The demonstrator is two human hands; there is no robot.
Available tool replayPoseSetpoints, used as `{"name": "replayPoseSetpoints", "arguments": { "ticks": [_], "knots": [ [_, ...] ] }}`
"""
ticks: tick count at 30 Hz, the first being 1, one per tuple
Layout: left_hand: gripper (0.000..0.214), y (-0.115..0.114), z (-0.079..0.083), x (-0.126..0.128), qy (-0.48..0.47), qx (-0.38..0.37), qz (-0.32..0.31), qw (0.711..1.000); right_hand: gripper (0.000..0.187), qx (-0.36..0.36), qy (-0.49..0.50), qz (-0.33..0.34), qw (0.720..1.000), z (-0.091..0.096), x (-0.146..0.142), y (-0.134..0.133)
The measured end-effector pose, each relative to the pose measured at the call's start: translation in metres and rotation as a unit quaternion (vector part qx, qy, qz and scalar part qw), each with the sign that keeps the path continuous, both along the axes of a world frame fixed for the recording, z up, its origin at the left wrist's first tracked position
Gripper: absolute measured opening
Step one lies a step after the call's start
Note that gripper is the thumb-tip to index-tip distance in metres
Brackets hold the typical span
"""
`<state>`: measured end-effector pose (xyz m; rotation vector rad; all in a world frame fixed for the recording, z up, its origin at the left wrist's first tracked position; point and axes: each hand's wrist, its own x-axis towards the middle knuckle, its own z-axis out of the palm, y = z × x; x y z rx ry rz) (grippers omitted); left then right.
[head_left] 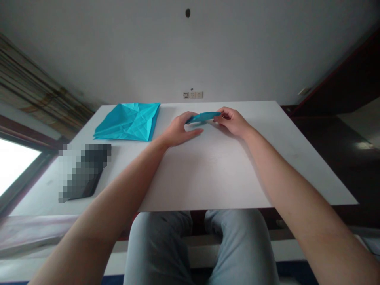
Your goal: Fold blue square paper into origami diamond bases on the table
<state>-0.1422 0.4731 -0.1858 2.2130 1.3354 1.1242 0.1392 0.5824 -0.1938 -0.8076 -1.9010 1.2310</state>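
We're at the desk [208, 174], and the 2 hands are working a narrow folded strip of blue paper [203, 117], held between them toward the far edge. The right hand [233, 121] is pinching the strip's right end between thumb and fingers. The left hand [178, 132] is touching the other end, its fingers stretched out low, but I cannot tell whether it's truly gripping. Just left of them lies a creased blue paper sheet [127, 121], with a pixelated dark object [84, 172] nearer the person. The danger here: that strip looks thin and springy, so a loose left hand could let it slip or unfold. An uneven pull from the right pinch could crumple it, and a wide leftward swing could catch the creased sheet.
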Motion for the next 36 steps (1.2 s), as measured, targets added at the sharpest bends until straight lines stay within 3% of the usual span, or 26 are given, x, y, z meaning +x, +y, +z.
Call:
{"name": "replayPoseSetpoints", "arguments": {
  "ticks": [4, 8, 13, 17, 21, 28, 32, 36],
  "knots": [
    [0.024, 0.012, -0.007, -0.004, -0.047, 0.07, 0.072, 0.994, 0.068, -0.016, 0.028, 0.006, 0.999, 0.006, -0.002, -0.006],
    [0.033, 0.023, -0.011, -0.007, -0.158, 0.08, 0.109, 0.978, 0.07, -0.042, 0.031, 0.018, 0.998, 0.009, -0.004, -0.011],
    [0.044, 0.027, -0.015, -0.003, -0.253, 0.071, 0.073, 0.962, 0.068, -0.066, 0.059, 0.036, 0.995, 0.01, -0.009, -0.016],
    [0.044, 0.027, -0.018, 0.0, -0.256, 0.068, 0.069, 0.962, 0.066, -0.093, 0.085, 0.063, 0.99, 0.01, -0.014, -0.019],
    [0.054, 0.028, -0.02, 0.0, -0.265, 0.093, 0.063, 0.958, 0.062, -0.084, 0.103, 0.042, 0.99, 0.009, -0.016, -0.019],
    [0.038, 0.023, -0.019, 0.003, -0.206, 0.104, 0.071, 0.97, 0.064, -0.094, 0.112, 0.029, 0.989, 0.01, -0.017, -0.019],
    [0.055, 0.019, -0.017, 0.002, -0.186, 0.124, 0.1, 0.97, 0.066, -0.1, 0.106, 0.029, 0.989, 0.01, -0.017, -0.021],
    [0.039, 0.014, -0.012, 0.006, -0.173, 0.087, 0.11, 0.975, 0.065, -0.097, 0.094, 0.021, 0.991, 0.009, -0.016, -0.019]
  ]
}}
